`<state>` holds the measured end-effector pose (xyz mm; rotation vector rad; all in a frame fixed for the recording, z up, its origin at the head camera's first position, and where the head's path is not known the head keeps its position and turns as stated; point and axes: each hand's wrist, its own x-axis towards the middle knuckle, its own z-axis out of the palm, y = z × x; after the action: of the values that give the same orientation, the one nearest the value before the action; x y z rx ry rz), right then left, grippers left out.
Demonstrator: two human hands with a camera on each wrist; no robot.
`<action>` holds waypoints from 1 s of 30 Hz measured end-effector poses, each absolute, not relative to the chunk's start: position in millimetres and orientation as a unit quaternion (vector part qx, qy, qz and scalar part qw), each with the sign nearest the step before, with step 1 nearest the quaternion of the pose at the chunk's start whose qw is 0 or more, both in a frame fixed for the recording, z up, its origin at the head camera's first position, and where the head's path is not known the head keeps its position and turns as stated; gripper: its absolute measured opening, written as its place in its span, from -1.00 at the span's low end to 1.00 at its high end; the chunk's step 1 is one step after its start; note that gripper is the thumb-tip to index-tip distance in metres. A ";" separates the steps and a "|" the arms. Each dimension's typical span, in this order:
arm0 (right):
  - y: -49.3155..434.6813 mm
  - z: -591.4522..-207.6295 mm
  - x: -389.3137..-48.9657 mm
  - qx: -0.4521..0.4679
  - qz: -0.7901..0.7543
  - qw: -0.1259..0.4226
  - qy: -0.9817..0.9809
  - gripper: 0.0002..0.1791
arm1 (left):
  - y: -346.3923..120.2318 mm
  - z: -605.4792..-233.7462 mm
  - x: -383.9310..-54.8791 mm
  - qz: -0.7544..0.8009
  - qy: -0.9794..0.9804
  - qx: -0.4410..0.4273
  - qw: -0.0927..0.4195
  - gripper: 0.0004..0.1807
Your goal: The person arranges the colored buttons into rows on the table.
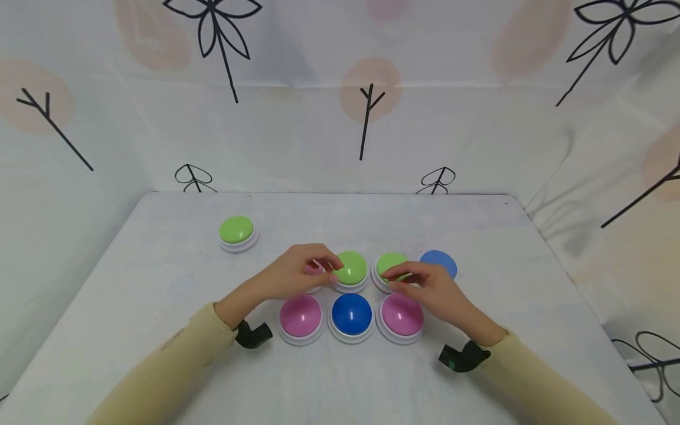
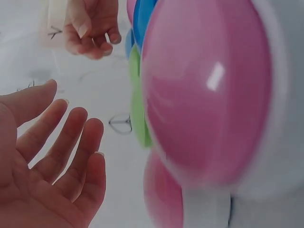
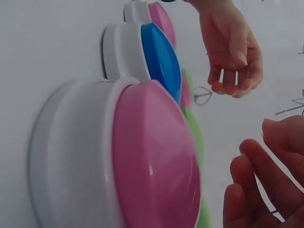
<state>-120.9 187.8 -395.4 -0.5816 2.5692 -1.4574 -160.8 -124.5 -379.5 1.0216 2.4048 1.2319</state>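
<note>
Domed push buttons on white bases stand in two rows in the head view. My left hand [image 1: 297, 273] hovers with loosely bent fingers over the back row, partly hiding a pink button [image 1: 313, 268] beside a green button [image 1: 351, 268]. Over a second green button [image 1: 389, 265] hangs my right hand [image 1: 432, 290], with a light blue button [image 1: 440, 262] partly behind it. In front are a pink button [image 1: 300, 316], a dark blue button [image 1: 352, 314] and another pink button [image 1: 402, 314]. Both wrist views show the fingers apart from the buttons, holding nothing.
A lone green button [image 1: 236, 230] sits at the back left of the white table [image 1: 133, 295]. Pale cloth [image 1: 297, 141] with black plant drawings hangs behind and at the sides. Dark wrist-worn pieces [image 1: 254, 334] stick out below both sleeves.
</note>
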 end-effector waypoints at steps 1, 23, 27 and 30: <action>183.8 -394.6 -123.7 -0.197 -0.479 0.070 0.852 -0.75 | -130.4 -379.1 -161.2 0.424 0.829 0.343 0.121 -0.69; 88.8 -385.3 -185.9 -0.285 -0.482 0.136 0.817 -0.79 | -238.1 -392.6 -160.7 0.426 0.888 0.169 0.023 -0.67; 69.3 -387.4 -197.3 -0.294 -0.485 0.136 0.813 -0.78 | -253.0 -398.1 -162.5 0.419 0.897 0.144 0.000 -0.61; 53.6 -389.0 -204.4 -0.294 -0.497 0.142 0.804 -0.78 | -262.3 -401.6 -163.8 0.418 0.900 0.123 -0.015 -0.59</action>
<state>-204.4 53.6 -389.0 -0.8472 2.3207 -1.4356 -163.8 -262.3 -401.6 0.3893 2.8547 1.3266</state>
